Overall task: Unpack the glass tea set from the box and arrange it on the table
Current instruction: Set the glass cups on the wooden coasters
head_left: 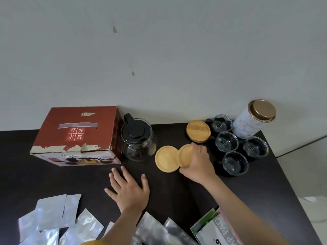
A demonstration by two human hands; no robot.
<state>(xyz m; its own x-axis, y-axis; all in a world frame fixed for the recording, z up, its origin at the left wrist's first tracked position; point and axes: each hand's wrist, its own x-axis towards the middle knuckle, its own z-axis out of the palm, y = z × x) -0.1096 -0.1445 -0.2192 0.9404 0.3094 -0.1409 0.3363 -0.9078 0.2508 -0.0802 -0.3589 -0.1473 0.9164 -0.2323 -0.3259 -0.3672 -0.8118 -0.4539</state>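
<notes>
On the dark table (177, 191), right hand (198, 161) grips a wooden coaster (184, 152) beside another coaster (166, 159); left hand (130, 189) rests flat, fingers spread. Arranging step, likely: set it down flat, near the glass cups (234, 162).

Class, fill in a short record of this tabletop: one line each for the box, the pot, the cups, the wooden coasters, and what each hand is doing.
box: red carton, closed, far left by the wall
pot: glass pot with black lid, upright, right of the carton
cups: four glass cups, grouped at far right, beside a tin
coasters: three; one near the cups, one flat mid-table, one tilted in the right hand
left hand: flat on the table, fingers spread
right hand: grip on the tilted coaster
</notes>
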